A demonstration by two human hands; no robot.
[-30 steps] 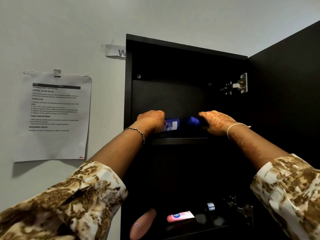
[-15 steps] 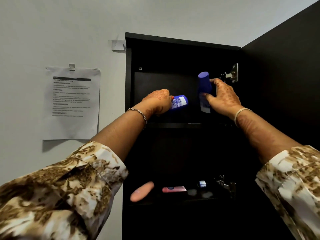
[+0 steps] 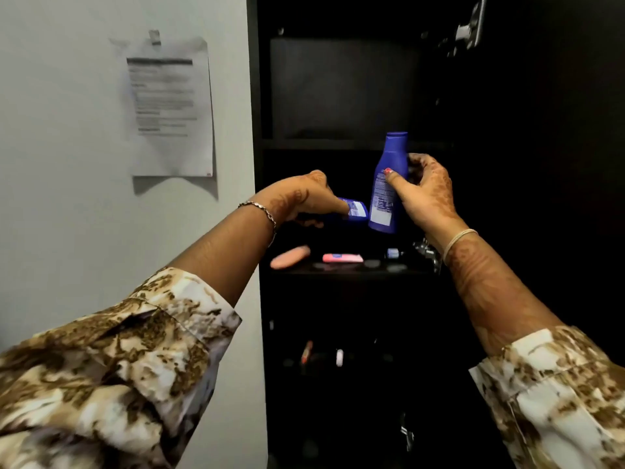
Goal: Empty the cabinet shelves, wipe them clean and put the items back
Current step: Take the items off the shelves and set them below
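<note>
A tall black cabinet [image 3: 257, 96] stands open against the wall. My right hand [image 3: 422, 194] grips a tall blue lotion bottle [image 3: 389, 184] upright in front of the cabinet, below the top shelf [image 3: 338, 143]. My left hand [image 3: 307, 198] holds a smaller blue bottle [image 3: 355, 208] tilted on its side, just left of the tall one. The top shelf looks bare. On the middle shelf [image 3: 338, 270] lie a pink oval item [image 3: 291, 257], a pink tube [image 3: 341, 257] and a small dark item with a pale band [image 3: 394, 253].
The cabinet door [image 3: 541, 130] hangs open at the right, with metal hinges [image 3: 468, 30] on it. A printed sheet [image 3: 169, 106] is taped to the white wall at the left. Small items [image 3: 306, 352] stand on a lower shelf, too dark to identify.
Both hands have lifted the two blue bottles off the top shelf and brought them down and out in front of the cabinet. The camera has tilted downward.
</note>
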